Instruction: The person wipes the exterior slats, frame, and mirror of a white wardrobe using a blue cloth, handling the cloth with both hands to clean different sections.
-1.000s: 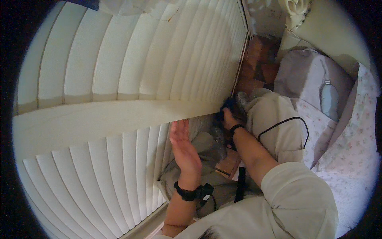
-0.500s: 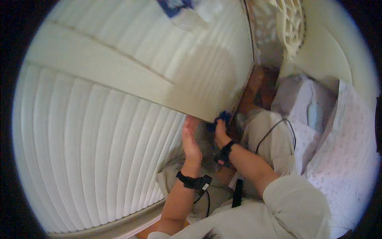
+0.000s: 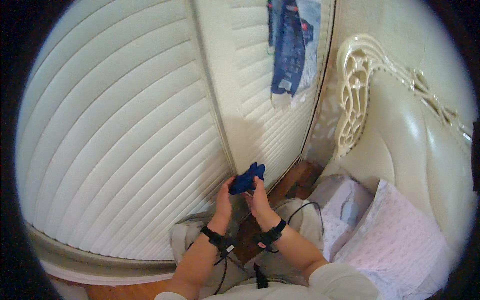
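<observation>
Changes against the earlier frames: the dark blue cloth (image 3: pixel 245 182), formerly low by the floor in the right hand (image 3: pixel 258 199) alone, is now raised between both hands. The left hand (image 3: pixel 223 201), formerly upright and apart from the cloth beside the door rail, now has its fingertips at the cloth's left edge. The view has turned, showing more of the headboard (image 3: pixel 400 120) and the blue packet (image 3: pixel 290 55) on the door.

Cloth: dark blue, soft-looking, bunched and creased, with stubby lobes at its upper right; finer detail blurred. Position: in front of the person, near the foot of the pale upright strip (image 3: pixel 212 75) of the doors, over the knees.

Hands: two. Right, closed on the cloth, thumb laid across its near side. Left, fingers nearly straight and together; whether it pinches the cloth cannot be told.

Count:
- Cloth, dark blue: one.
- Wristbands, black: two, one on the left wrist (image 3: pixel 216 239), one on the right (image 3: pixel 270 236).
- Door panels, white, slatted: two, a wide one (image 3: pixel 120 130) at left, a narrower one (image 3: pixel 246 50) at right.
- Packet, blue, with clear wrapping: one.
- Headboard, cream, padded, with carved openwork edge: one.
- Oblong item, pale blue, on the bedding (image 3: pixel 400 245): one (image 3: pixel 350 212).
</observation>
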A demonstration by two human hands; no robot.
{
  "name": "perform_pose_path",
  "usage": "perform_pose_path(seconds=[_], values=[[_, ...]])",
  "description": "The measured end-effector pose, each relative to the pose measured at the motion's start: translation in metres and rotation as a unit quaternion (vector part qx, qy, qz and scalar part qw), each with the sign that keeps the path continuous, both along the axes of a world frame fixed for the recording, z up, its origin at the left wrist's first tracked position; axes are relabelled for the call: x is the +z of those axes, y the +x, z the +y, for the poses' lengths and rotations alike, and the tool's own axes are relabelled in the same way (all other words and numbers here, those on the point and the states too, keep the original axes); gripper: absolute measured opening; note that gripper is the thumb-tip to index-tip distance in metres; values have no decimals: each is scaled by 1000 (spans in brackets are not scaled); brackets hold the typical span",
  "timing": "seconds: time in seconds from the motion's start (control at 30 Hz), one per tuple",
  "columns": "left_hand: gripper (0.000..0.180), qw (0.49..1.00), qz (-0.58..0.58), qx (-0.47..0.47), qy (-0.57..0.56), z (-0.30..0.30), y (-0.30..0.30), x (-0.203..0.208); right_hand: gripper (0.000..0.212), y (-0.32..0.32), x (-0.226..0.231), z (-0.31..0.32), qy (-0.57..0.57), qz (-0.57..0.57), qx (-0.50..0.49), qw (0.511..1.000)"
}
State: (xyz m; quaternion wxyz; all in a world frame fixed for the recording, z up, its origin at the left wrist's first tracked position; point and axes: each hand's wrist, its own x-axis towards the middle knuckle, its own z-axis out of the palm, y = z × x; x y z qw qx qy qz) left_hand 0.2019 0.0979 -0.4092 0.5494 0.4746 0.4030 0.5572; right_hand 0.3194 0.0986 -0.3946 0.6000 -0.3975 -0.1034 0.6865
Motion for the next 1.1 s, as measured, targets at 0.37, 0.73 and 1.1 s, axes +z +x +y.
perform_pose_path(seconds=[0.37, 0.73, 1.1], values=[[65, 995, -36, 51, 76, 2, -3, 1, 70, 8, 100, 10, 355, -479, -42, 801], [62, 998, -20, -47, 40, 9, 0, -22, 69, 16, 234, 19, 521, -719, -133, 441], [70, 996, 9, -62, 58, -2, 8, -10, 80, 22, 310, 25, 539, -729, -153, 393]])
